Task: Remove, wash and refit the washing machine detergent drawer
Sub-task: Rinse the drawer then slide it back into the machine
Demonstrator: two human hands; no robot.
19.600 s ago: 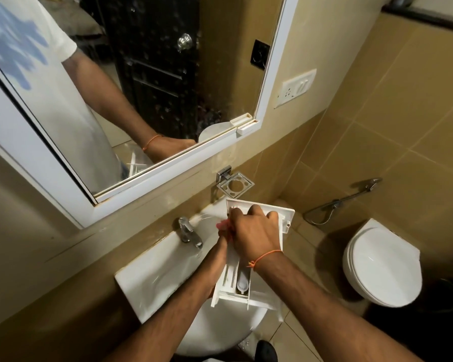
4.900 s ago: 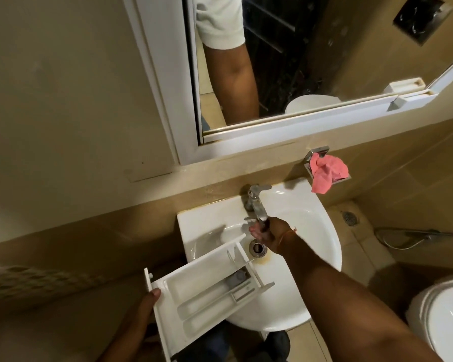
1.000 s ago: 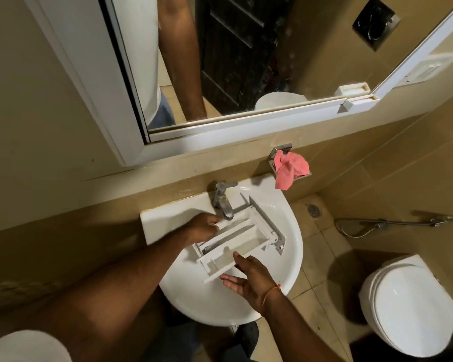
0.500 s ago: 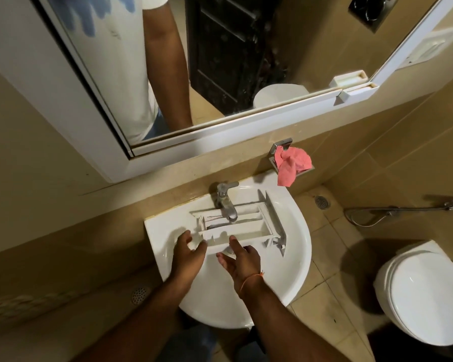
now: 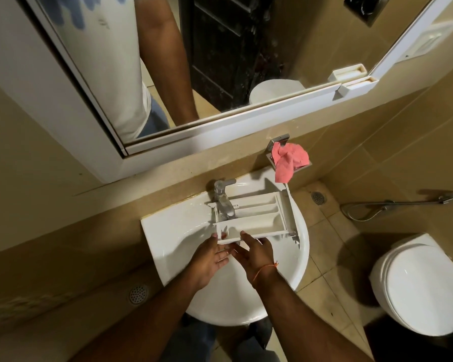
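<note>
Here, in the head view, the drawer [image 5: 256,218] lay across the back of the basin [image 5: 220,299], open side up, its long axis running from under the tap [image 5: 224,199] toward the basin's right rim, where its front panel stood just inside the edge. The tap spout hung over the drawer's left end. Both hands were at the drawer's near long edge: the left hand [image 5: 211,259] lay flat with fingers spread and loose, its tips at the near-left corner, and the right hand [image 5: 254,253] was likewise open, its fingers touching the near wall. Neither hand was closed on anything.

The drawer looked like thin moulded plastic: light and stiff, but with slim dividers and a small clip part at the right end that could probably snap if forced. If wet it would likely be slippery, and the basin's curve gave it an unsteady seat. The soundest hold seemed to be the two long outer walls, or the solid front panel at the right rim, not the inner partitions.

A pink cloth [image 5: 288,162] hung from a wall holder beyond the basin's back right corner.
</note>
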